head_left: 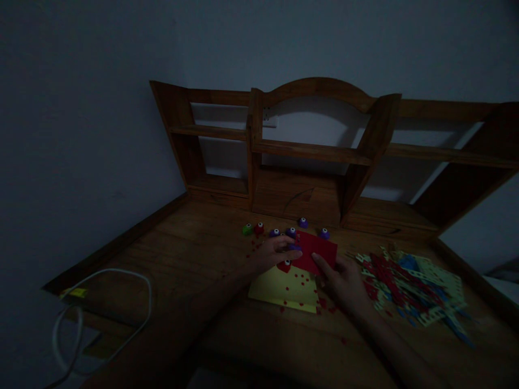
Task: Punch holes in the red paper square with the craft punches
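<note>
Red paper is held over the wooden tabletop, which extends leftward; a strip pile borders the right. Right hand, angled inward, pinches the sheet's near-right corner; left hand, fingers curled, grips a purple punch at its left edge.

Exposure low throughout; cool blue-grey cast on wall. Source out of frame; curved shadow under the arch of the wooden shelf unit suggests light from above. Brightest patches: wall behind the shelves and yellow sheet. Red card reads flat and saturated. Left hand and right hand dull, outlines soft; forearms sink to near black at the lower edge. Corners darkened. Wide-angle stretch: shelf sides splay outward. Fine detail in the scrap pile muddy.
</note>
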{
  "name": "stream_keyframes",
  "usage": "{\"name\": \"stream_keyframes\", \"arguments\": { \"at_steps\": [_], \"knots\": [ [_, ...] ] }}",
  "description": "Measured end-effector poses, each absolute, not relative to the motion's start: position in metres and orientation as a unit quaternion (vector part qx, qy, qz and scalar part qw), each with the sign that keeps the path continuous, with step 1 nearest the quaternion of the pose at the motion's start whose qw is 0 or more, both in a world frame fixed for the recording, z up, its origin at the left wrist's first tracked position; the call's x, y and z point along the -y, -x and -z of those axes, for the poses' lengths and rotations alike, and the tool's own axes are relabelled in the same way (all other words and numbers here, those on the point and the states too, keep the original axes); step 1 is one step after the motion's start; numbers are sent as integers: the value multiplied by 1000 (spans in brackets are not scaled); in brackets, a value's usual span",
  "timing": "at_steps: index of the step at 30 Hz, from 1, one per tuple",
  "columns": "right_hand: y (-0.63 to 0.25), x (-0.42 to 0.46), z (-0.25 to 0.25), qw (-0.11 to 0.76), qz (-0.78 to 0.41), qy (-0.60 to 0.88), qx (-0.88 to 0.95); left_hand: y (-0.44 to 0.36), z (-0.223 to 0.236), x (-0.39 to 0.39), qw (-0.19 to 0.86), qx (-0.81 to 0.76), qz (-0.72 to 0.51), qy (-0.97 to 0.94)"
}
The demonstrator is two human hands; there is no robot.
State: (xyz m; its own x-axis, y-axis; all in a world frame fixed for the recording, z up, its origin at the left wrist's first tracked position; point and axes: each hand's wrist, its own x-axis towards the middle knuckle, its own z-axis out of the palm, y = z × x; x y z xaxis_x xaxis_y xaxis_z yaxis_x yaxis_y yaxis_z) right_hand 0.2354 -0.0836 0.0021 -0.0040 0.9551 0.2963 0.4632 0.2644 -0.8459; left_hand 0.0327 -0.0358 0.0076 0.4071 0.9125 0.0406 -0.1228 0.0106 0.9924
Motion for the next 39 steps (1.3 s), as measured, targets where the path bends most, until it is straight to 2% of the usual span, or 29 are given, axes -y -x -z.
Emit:
{"name": "stream_keyframes", "arguments": {
  "at_steps": [8,16,23,32,39],
  "knots": [
    [-236,81,7,449,-274,539,658,-32,5,31,602,-346,-408,-592],
    [-234,84,-2,444,-216,538,683,-35,12,31,591,-343,-421,-597],
    [-234,81,5,423,-226,539,693,-34,16,32,571,-348,-398,-628],
    [-234,81,3,439,-245,551,666,-34,11,32,565,-330,-405,-639],
    [-232,80,-2,517,-304,572,560,-29,0,23,558,-358,-490,-566]
  ]
}}
